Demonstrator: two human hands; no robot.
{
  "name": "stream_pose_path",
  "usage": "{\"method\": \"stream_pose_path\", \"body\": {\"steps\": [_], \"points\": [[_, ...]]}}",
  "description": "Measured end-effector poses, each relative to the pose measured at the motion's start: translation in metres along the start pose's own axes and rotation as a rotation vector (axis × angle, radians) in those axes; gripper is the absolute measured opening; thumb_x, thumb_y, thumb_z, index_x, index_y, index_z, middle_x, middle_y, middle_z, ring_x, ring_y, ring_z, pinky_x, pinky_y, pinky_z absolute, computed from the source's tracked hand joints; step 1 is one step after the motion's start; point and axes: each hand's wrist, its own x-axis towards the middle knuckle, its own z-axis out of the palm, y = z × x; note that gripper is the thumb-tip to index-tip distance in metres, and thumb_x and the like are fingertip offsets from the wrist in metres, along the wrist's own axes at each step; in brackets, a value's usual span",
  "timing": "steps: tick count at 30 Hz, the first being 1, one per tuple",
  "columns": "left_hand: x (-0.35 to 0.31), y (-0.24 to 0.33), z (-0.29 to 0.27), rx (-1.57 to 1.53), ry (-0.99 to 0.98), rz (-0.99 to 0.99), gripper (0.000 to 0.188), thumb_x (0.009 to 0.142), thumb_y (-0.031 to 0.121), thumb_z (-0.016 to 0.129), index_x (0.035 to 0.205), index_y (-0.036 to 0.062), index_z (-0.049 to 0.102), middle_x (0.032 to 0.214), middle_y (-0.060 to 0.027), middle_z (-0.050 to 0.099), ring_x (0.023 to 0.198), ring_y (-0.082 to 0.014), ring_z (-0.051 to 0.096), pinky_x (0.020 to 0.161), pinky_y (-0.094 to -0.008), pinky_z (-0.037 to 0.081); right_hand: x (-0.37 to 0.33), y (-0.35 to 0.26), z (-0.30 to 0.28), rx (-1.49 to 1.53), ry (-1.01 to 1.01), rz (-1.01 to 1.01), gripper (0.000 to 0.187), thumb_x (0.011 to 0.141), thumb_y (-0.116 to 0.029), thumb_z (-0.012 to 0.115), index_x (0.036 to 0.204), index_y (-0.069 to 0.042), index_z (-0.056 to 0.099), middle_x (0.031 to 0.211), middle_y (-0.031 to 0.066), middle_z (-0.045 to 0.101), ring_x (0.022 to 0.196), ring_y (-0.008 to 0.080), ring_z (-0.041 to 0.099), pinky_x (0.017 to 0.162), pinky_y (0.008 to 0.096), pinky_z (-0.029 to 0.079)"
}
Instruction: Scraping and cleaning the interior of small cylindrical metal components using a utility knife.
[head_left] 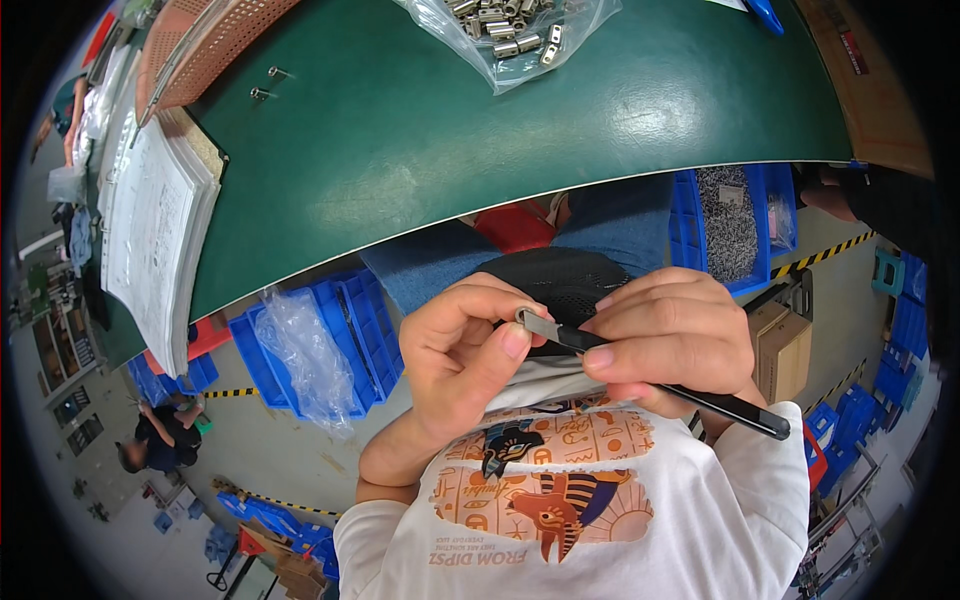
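Head view, far left: a thick stack of papers (160,235) lies at the edge of the green table (480,130), with a perforated orange tray (215,40) above it and two small screws (268,83) loose on the mat just beside the tray. Below the table edge, blue plastic bins (350,330) sit on the floor, one draped with a clear plastic sheet (300,355); another person (160,440) crouches well apart at lower left. At top centre a clear bag of small metal parts (505,35) rests on the table. Your left hand (465,350) is closed in a pinch — thumb and forefinger clamp the small grey metal piece (535,323) at its end. That piece sits between your two hands, just above your white printed shirt (570,500), in contact with the tip of the black pen-like tool (680,385). Your right hand (675,335) is curled shut around that tool, whose dark shaft runs out past the palm toward the lower right. Further right, a blue bin of small grey parts (725,220) stands under the table — a cardboard box (785,345) lies just beside your right hand.
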Motion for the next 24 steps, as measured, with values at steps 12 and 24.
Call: {"method": "stream_pose_path", "body": {"steps": [12, 24], "points": [[-0.0008, 0.0010, 0.0023, -0.019, 0.039, 0.008, 0.009, 0.084, -0.002, 0.055, 0.092, -0.0057, 0.056, 0.091, -0.0152, 0.059, 0.079, -0.0149, 0.057, 0.071, -0.0259, 0.048, 0.0032, -0.0006, 0.0013, -0.126, 0.050, -0.053, 0.018, 0.071, -0.013, 0.070, 0.085, -0.002, 0.067, 0.072, 0.0076, 0.062, 0.062, 0.0202, 0.062, 0.062, 0.0304, 0.054], [-0.0006, 0.0012, 0.0009, 0.011, 0.008, 0.018, 0.011, 0.083, -0.003, 0.055, 0.093, -0.0063, 0.056, 0.092, -0.0163, 0.059, 0.082, -0.0160, 0.057, 0.073, -0.0271, 0.047, 0.0003, -0.0001, -0.0003, 0.034, 0.004, 0.019, 0.019, 0.083, -0.020, 0.062, 0.089, -0.002, 0.064, 0.075, 0.0101, 0.064, 0.065, 0.0239, 0.065, 0.064, 0.0334, 0.053]]}}
